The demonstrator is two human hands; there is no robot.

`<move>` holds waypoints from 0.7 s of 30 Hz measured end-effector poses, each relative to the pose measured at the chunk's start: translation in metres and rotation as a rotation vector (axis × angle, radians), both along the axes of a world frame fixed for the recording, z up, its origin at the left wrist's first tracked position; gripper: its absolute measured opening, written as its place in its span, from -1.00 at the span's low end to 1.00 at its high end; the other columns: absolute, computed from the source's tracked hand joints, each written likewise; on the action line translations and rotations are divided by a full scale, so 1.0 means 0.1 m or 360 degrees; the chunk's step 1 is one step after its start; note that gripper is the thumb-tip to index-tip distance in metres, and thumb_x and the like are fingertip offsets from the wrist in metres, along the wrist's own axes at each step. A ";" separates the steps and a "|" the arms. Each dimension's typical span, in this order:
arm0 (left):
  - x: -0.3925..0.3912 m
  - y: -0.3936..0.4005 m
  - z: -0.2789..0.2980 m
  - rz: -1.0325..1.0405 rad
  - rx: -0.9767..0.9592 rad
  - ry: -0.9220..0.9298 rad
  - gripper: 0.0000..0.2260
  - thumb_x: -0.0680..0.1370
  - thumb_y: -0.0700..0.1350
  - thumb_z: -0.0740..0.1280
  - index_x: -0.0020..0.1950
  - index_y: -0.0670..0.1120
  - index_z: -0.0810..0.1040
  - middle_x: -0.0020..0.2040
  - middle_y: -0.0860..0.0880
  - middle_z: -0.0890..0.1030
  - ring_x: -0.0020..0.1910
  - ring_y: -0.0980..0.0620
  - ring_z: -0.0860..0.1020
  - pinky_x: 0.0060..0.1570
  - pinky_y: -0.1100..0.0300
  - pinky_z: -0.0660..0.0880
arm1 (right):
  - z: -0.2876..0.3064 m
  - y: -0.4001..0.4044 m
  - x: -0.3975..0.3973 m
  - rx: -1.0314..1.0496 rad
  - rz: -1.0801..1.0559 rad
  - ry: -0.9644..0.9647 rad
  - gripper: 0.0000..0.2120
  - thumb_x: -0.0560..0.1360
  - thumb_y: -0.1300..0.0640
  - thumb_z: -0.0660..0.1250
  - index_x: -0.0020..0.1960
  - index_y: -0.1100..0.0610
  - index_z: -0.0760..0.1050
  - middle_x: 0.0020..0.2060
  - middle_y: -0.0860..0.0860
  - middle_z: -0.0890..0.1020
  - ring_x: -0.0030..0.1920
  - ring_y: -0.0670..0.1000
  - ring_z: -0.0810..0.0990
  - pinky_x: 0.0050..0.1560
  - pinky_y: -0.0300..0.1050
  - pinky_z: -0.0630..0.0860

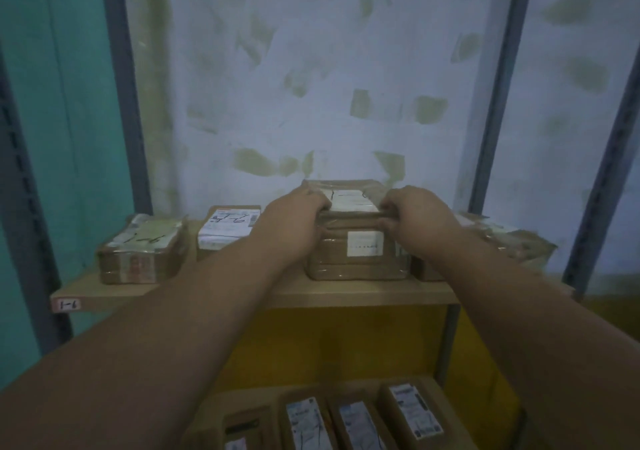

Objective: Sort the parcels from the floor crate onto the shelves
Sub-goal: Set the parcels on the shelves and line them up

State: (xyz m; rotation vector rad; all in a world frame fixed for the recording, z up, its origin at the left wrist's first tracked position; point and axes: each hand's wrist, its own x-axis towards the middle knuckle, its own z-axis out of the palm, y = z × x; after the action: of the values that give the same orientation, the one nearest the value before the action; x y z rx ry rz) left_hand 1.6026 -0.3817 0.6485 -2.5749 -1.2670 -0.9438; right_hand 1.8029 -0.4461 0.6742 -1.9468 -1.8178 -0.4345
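Both hands are gripping the top edge of a taped brown parcel (358, 242) that is sitting on the wooden shelf (346, 295), near its front edge. The left hand (294, 219) is curling its fingers over the parcel's left top corner, and the right hand (414, 219) is doing the same at the right corner, so the parcel is lying directly between them with its long side running left to right, parallel to the shelf edge. Both hands are equally near.

On the same shelf, a labelled box (227, 230) and a plastic-wrapped box (143, 249) are sitting to the left, and another wrapped package (509, 242) is lying just beside the held parcel on the right. Below, the lower shelf (443, 397) is holding a row of parcels (360, 422) standing side by side.
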 end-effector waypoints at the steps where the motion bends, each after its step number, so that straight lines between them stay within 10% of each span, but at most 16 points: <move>1: 0.00 -0.02 0.00 0.0031 0.0008 -0.0021 -0.65 0.51 -0.07 0.43 0.29 0.02 0.54 0.22 -0.01 0.51 0.20 -0.04 0.50 0.10 0.13 0.37 | -0.02 0.03 0.03 0.0045 0.0024 -0.0027 -0.75 0.52 -0.04 0.42 0.13 0.06 0.59 0.01 0.04 0.59 0.07 0.08 0.53 0.07 -0.02 0.48; 14: -0.29 -0.28 0.03 0.0328 0.0020 -0.0060 -0.68 0.53 -0.09 0.42 0.28 -0.02 0.57 0.19 -0.03 0.55 0.17 -0.05 0.50 0.14 0.09 0.41 | -0.05 0.10 -0.21 0.0144 0.0308 -0.0003 -0.86 0.56 0.01 0.38 -0.14 -0.05 0.45 -0.15 -0.05 0.47 0.00 0.03 0.44 -0.07 -0.09 0.36; 21: -0.29 -0.20 0.03 0.0251 0.0011 -0.0050 -0.72 0.55 -0.09 0.39 0.26 -0.02 0.56 0.17 -0.04 0.55 0.13 -0.08 0.53 0.06 0.10 0.40 | -0.05 0.15 -0.24 0.0100 0.0230 0.0024 -0.88 0.57 0.02 0.37 0.05 0.04 0.57 -0.03 0.02 0.56 0.07 0.07 0.49 -0.04 -0.09 0.38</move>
State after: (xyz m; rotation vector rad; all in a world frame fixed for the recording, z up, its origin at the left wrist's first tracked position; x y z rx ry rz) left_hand 1.5734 -0.4018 0.6520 -2.4213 -1.4467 -0.9591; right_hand 1.7792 -0.4316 0.6696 -1.7587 -1.8967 -0.4236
